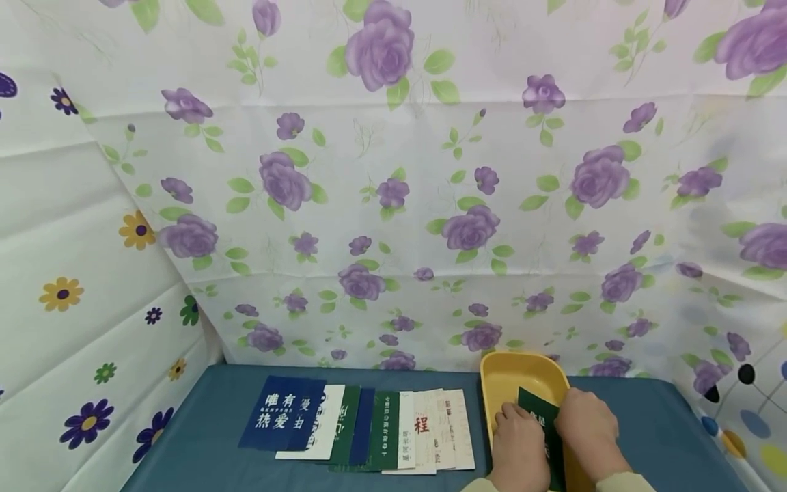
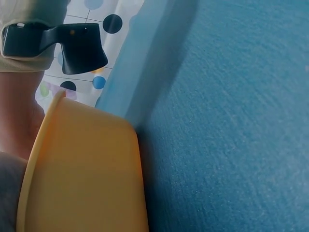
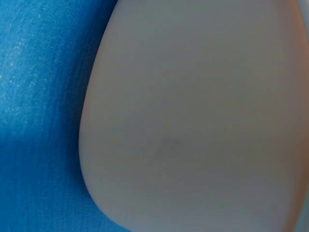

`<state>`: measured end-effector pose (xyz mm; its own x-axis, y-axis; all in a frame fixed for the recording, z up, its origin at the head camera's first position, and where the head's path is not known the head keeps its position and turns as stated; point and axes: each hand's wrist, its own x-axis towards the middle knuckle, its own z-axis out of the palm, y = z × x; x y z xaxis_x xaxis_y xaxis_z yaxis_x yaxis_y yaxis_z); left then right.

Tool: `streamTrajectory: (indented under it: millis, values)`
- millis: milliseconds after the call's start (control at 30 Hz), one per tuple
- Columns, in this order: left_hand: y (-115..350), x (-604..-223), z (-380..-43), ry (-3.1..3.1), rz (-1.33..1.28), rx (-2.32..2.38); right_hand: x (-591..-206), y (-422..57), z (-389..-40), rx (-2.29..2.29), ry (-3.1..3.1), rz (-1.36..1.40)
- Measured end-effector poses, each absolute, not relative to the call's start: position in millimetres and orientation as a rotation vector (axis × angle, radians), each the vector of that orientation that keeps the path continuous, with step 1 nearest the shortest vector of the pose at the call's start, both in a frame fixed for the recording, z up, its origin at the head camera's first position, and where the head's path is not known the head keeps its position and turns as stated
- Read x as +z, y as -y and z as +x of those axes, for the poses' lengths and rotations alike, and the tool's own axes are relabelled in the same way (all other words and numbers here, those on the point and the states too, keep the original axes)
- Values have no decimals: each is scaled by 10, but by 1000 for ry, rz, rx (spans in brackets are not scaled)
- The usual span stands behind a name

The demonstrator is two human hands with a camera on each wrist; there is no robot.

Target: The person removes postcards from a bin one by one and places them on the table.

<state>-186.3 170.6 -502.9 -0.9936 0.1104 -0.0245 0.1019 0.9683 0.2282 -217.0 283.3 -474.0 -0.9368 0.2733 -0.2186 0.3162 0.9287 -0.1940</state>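
Observation:
A dark green card with white characters stands tilted in the yellow plastic bin. My left hand grips the card's left side with curled fingers. On its right side my right hand holds the card, knuckles up, over the bin's right rim. The card's lower part is hidden between the hands. From the left wrist, the yellow bin shows its outer wall on the blue surface, a sleeve and black wrist mount behind it. A blurred pale shape fills most of the right wrist view.
Left of the bin, a row of overlapping cards lies on the blue-green table: a navy card, a green card, white cards and several others. Flowered white sheeting hangs behind the table and at both sides.

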Motion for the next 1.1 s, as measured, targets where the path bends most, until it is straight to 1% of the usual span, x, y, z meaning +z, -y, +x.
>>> streamTrajectory:
  millis: [167,533,867,1000,1100]
  values:
    - [-1692,-5050,-1850,-3073,140,473,-4766,-2833,-2178,-317,-2878,454]
    - [-1583,-4983,-1883,-2910,187,660,-4764,-2804,-2233,-320,-2877,456]
    - [-1490,-4952,-1935,-2908,230,849,-4768,-2806,-2312,-330,-2914,427]
    - [-1418,-4937,-1959,-2911,190,1019,-4815,-2810,-2327,-316,-2904,413]
    - [-1319,-4919,-1995,-2843,152,1245,-4860,-2817,-2334,-301,-2904,421]
